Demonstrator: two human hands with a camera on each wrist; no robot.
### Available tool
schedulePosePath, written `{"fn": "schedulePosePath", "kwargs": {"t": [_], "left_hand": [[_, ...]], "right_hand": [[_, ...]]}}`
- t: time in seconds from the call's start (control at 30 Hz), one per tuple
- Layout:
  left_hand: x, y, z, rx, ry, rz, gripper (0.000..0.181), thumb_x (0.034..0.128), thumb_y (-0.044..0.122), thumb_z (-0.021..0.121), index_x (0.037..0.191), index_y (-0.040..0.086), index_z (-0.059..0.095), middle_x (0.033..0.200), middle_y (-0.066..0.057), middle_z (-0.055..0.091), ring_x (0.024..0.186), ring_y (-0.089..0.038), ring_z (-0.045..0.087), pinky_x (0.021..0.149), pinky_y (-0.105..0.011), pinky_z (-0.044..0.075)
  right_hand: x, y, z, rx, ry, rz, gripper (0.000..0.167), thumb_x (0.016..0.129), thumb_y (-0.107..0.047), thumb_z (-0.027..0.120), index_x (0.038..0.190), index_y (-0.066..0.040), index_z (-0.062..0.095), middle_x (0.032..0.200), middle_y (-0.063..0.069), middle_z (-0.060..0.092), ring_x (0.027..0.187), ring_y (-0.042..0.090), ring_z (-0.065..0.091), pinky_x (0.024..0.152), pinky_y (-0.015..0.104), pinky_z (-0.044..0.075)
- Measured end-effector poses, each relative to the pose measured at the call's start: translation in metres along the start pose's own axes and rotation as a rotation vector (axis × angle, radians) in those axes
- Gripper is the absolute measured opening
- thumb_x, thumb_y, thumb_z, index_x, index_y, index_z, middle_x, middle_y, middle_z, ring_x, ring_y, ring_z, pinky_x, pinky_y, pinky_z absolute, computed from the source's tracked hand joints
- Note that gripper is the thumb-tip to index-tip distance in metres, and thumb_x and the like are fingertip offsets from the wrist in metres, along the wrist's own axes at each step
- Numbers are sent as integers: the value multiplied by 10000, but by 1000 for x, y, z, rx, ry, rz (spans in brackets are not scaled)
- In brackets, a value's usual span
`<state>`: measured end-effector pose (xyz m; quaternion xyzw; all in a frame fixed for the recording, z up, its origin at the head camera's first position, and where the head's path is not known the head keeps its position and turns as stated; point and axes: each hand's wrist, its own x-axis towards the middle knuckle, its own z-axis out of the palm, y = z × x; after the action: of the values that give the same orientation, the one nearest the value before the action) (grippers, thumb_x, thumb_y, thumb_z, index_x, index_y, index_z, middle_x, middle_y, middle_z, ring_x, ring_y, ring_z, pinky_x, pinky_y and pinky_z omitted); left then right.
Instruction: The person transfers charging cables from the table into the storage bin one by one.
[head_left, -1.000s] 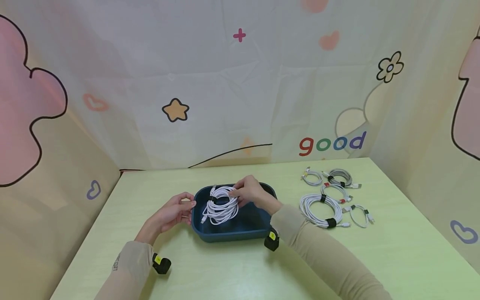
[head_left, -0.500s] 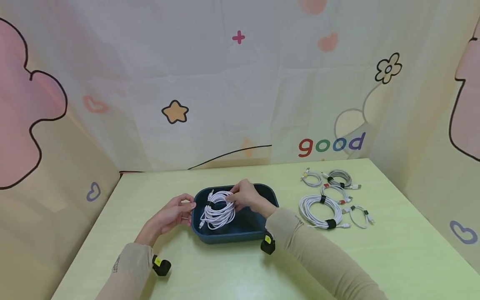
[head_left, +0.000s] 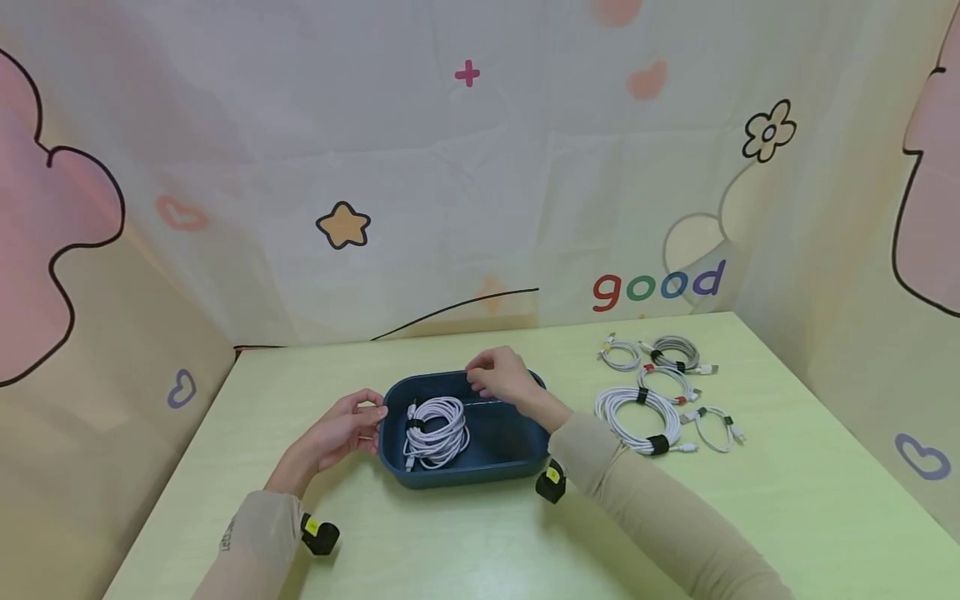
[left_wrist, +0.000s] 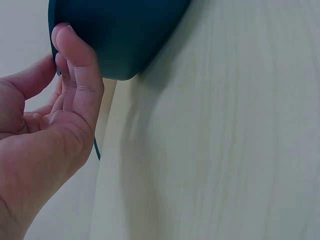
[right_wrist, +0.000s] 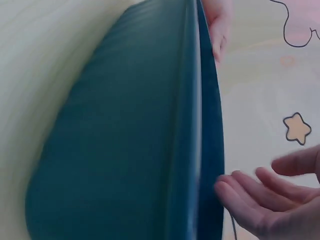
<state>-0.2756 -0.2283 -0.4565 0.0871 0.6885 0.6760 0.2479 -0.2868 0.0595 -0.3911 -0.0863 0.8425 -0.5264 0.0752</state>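
Observation:
A dark blue plastic bin (head_left: 480,477) stands on the table. My left hand (head_left: 347,432) pinches its left rim between thumb and fingers, also seen in the left wrist view, where the hand (left_wrist: 65,105) is against the bin's wall (left_wrist: 115,40). A bundle of white cable (head_left: 438,433) with a black strap lies coiled in the left part of the bin. My right hand (head_left: 504,379) hovers over the bin's back edge, holding nothing; in the right wrist view its fingers (right_wrist: 260,192) are loosely bent beside the bin's rim (right_wrist: 192,125).
Right of the bin lie several coiled cables: a large white one (head_left: 637,421) with black straps, a grey one (head_left: 678,350), one with red ties (head_left: 663,383), a small yellow-tied one (head_left: 621,357) and a small one with dark ties (head_left: 716,429). A patterned curtain (head_left: 420,167) hangs behind.
The white cable bundle has come down into the bin's left part. My right hand has let go of it and risen back and to the right. The left hand stays at the rim.

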Motion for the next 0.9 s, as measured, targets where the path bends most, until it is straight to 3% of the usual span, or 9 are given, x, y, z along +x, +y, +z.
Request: {"fn": "schedulePosePath", "kwargs": {"t": [0.13, 0.3, 0.6, 0.9], "left_hand": [[0, 0, -1, 2, -9, 6, 112, 1005, 167, 502, 1062, 134, 412, 687, 38, 609, 582, -122, 602, 605, -257, 547], [0, -1, -1, 0, -5, 3, 118, 1002, 171, 509, 1059, 135, 412, 693, 39, 610, 582, -120, 600, 601, -253, 546], [0, 0, -1, 2, -8, 0, 118, 1007, 171, 499, 1070, 129, 409, 698, 36, 605, 590, -124, 592, 603, -254, 542], [0, -1, 0, -8, -12, 6, 112, 1005, 169, 503, 1062, 128, 415, 688, 36, 605, 579, -123, 594, 597, -254, 542]], "right_hand": [[1, 4, -22, -1, 100, -58, 210, 948, -69, 550, 1071, 57, 665, 1023, 228, 705, 938, 357, 680, 774, 329, 586], [2, 12, -54, 4, 160, -26, 252, 969, -117, 530, 1126, 42, 647, 1068, 228, 696, 930, 315, 684, 813, 367, 581], [1, 28, -100, -24, 213, -14, 276, 981, -118, 493, 1154, 47, 630, 1085, 260, 682, 768, 124, 667, 753, 288, 581], [-4, 44, -128, -45, 226, 46, 302, 989, -154, 503, 1201, 37, 603, 1143, 254, 665, 754, 57, 650, 798, 305, 580]]}}
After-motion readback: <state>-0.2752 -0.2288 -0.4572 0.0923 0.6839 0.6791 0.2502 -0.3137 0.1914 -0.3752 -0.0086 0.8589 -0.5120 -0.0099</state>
